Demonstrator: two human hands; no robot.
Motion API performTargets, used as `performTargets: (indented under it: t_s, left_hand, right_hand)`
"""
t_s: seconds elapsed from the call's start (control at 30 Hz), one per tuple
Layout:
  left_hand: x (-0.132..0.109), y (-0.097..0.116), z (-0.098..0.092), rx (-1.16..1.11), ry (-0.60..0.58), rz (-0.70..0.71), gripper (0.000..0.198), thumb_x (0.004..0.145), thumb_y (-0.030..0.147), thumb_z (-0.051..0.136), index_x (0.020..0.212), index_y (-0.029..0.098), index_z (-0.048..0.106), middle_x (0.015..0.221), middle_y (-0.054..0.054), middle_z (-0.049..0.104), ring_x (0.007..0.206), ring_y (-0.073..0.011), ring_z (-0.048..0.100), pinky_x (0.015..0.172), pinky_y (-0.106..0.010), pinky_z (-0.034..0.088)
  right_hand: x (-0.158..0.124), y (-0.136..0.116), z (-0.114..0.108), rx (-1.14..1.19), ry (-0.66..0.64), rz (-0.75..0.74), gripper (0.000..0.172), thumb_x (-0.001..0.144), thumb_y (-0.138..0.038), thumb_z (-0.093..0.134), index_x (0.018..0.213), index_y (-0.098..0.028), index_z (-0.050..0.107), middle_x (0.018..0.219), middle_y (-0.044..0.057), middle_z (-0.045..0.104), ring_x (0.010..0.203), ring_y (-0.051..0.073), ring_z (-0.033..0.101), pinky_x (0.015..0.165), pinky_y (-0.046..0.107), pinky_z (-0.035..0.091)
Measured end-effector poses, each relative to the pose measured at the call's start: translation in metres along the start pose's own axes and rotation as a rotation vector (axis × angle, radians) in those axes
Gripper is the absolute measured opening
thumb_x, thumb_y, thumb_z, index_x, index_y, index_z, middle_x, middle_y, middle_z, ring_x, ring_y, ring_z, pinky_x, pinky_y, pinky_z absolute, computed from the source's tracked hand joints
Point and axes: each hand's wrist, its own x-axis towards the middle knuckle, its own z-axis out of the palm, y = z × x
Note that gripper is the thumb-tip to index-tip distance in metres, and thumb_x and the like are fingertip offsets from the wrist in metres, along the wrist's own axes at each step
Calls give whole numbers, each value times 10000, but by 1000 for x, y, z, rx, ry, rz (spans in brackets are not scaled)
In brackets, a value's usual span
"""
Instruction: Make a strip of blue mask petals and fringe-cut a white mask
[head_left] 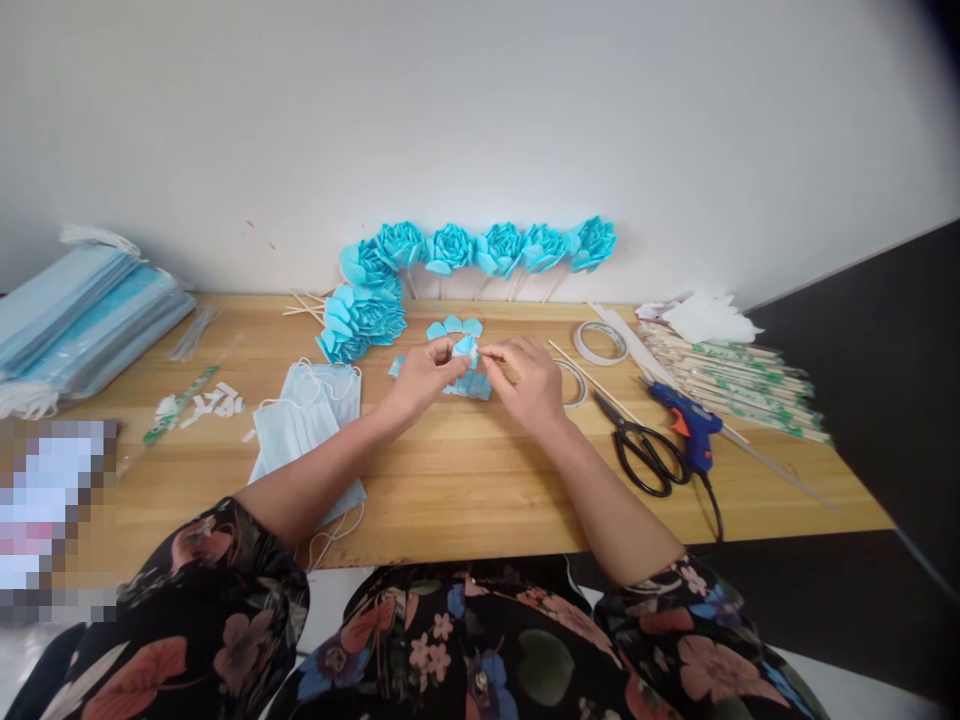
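Observation:
Above the middle of the table, my left hand (427,375) pinches a small light-blue petal (464,347) between thumb and fingers. My right hand (529,375) is closed in a pinch at the petal's right edge, where a bit of white shows. What its fingertips grip is too small to make out. Cut blue petal pieces (454,326) lie in an arc just beyond my hands, and more blue pieces (471,385) lie underneath, partly hidden by them. A roll of tape (574,383) sits beside my right hand, partly covered by it.
Blue flowers on sticks (499,248) line the wall. Face masks (307,420) lie left, near white scraps (217,400) and packed masks (90,320). To the right are scissors (651,450), a blue glue gun (696,428), another tape roll (600,343) and wrapped sticks (742,385).

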Motion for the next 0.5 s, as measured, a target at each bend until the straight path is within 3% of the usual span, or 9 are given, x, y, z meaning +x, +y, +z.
performTargets:
  t_s: [0.5]
  left_hand:
    - [2, -11, 1, 60, -33, 85, 259, 747, 412, 656, 701, 174, 566, 633, 42, 450, 611, -98, 385, 574, -251, 290]
  right_hand:
    - [-1, 2, 1, 11, -50, 22, 208, 969, -278, 539, 867, -252, 719, 825, 39, 739, 807, 209, 646, 759, 347, 445]
